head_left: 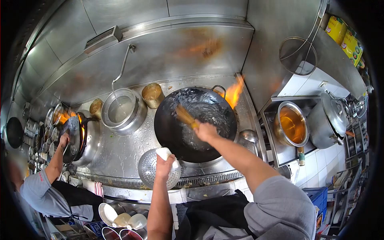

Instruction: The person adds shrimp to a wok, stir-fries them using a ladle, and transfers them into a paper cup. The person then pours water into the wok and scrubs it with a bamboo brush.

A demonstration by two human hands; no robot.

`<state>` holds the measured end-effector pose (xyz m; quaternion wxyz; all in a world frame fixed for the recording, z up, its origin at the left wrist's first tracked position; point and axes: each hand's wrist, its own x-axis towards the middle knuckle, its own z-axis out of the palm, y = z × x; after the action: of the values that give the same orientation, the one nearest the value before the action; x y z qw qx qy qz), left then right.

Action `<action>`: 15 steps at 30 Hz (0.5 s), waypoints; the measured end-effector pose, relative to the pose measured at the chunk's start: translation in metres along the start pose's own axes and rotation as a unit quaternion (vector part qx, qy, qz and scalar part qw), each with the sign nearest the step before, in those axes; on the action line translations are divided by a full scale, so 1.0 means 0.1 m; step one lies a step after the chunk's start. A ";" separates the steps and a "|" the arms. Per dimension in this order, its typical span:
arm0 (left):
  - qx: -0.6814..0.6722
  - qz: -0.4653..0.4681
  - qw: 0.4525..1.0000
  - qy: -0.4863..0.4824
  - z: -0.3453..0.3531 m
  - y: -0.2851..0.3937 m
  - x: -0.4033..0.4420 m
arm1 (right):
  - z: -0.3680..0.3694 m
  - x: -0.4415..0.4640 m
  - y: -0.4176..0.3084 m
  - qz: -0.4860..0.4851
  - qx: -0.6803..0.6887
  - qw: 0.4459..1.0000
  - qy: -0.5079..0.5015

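Note:
My right hand is closed on a bamboo wok brush, its bristles spread over the wet inside of a large black wok. Water shimmers in the wok. Nearer to me, my left hand grips a bunched white cloth. Under that hand is a round perforated skimmer, by the wok's front left edge; whether the hand touches it I cannot tell. A ladle rests to the right of the wok.
Flames rise behind the wok's right rim. Left of it stand a metal pot of cloudy water and a brown container. A bowl of amber oil sits right. At far left a co-worker's hand holds another wok over fire.

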<state>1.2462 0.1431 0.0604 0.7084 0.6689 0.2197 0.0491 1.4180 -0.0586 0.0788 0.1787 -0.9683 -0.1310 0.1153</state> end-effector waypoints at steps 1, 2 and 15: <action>-0.045 -0.024 0.999 -0.018 -0.03 0.01 -0.01 | 0.08 -0.14 0.01 -0.014 0.014 1.000 -0.010; -0.092 -0.047 0.995 -0.013 -0.06 0.02 0.00 | 0.13 -0.26 0.11 -0.051 0.015 0.998 -0.025; -0.017 -0.105 0.994 0.030 -0.01 0.20 0.19 | -0.59 0.66 0.77 -0.011 -0.188 0.982 0.033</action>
<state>1.2670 0.1529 0.0753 0.7144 0.6279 0.3087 -0.0018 1.5125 -0.1270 0.0922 -0.0013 -0.9863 -0.1553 0.0550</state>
